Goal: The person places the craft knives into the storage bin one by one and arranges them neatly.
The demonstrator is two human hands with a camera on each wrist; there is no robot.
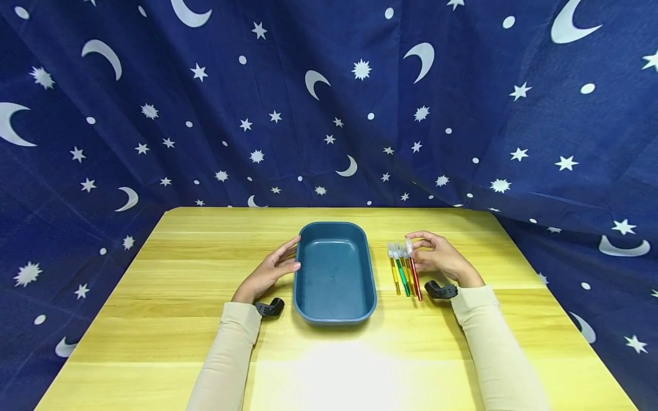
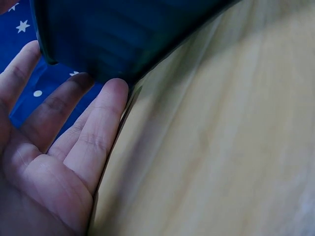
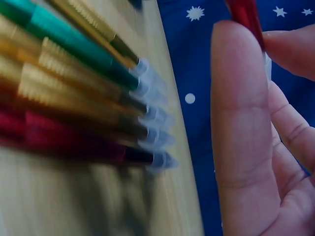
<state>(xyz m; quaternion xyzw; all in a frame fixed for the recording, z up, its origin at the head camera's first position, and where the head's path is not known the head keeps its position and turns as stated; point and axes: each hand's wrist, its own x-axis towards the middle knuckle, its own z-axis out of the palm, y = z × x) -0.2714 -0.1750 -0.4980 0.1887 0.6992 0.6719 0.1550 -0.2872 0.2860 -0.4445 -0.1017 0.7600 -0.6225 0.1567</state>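
A dark blue rectangular tray (image 1: 335, 322) lies on the table. My left hand (image 1: 267, 275) rests against its left side, thumb and fingertips touching the rim; in the left wrist view the extended fingers (image 2: 93, 132) meet the outer wall. To the right of the tray, several slim metallic pens (image 1: 399, 278) with clear caps lie side by side, yellow, green, gold and red. At their right end my right hand (image 1: 439, 260) pinches a red pen (image 3: 246, 17) between thumb and finger near its capped end. The other pens (image 3: 74, 54) lie beside it, slightly blurred.
The wooden table (image 1: 195, 331) has a bright glare patch near its front. A dark blue curtain (image 1: 288, 85) with moons and stars hangs behind and at both sides. Black wrist devices (image 1: 441, 290) sit by both cuffs.
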